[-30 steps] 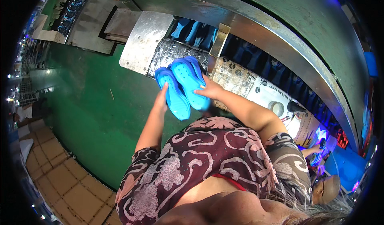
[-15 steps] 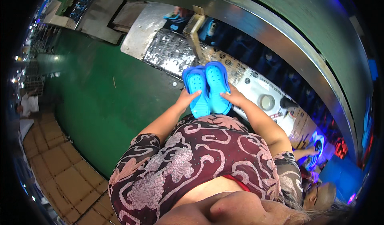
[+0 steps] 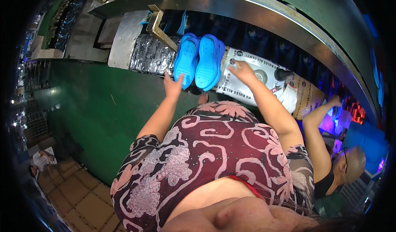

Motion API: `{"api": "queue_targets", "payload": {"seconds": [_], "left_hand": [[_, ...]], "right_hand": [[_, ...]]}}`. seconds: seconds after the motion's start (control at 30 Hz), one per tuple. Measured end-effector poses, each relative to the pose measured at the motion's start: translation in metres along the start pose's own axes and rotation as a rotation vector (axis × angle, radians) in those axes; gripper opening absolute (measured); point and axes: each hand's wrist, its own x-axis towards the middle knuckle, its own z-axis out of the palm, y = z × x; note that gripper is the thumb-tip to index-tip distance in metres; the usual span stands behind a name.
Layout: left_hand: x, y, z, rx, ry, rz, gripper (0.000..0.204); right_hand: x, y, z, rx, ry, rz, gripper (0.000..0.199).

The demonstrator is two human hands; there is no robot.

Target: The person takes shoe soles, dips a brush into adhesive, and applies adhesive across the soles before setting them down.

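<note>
A pair of bright blue clogs lies side by side across the narrow worktop, the left clog (image 3: 187, 58) slightly apart from the right clog (image 3: 207, 62). Both soles have darker blue rims, and their heels point toward me. My left hand (image 3: 173, 84) is at the left clog's heel, thumb and fingers apart; the thumb overlaps the heel edge, and I cannot tell whether it touches. To the right of the pair, my right hand (image 3: 244, 72) hovers open over a white printed plastic sheet (image 3: 235, 87), holding nothing.
A round roll (image 3: 260, 76) and a dark bottle-like object (image 3: 284, 74) rest on the sheet. Shiny wrapped material (image 3: 152, 54) and a bent metal bracket (image 3: 159, 31) lie left of the clogs. A metal rail (image 3: 231, 5) runs behind. Another person's arm (image 3: 315, 124) reaches in at right.
The clogs, held in both hands near my body, have moved forward and left onto the worktop. My right hand has let go and moved right; my left hand has opened at the heel.
</note>
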Motion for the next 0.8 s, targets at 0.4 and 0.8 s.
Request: {"api": "queue_targets", "payload": {"seconds": [0.4,0.8], "left_hand": [[0.024,0.025,-0.001,-1.149,-0.543,-0.840,0.049],[-0.031,0.087,0.020,0.582,-0.236,0.298,0.042]], "right_hand": [[-0.130,0.056,-0.087,0.502,0.491,0.015,0.044],[-0.149,0.093,-0.092,0.943,0.522,0.022,0.036]]}}
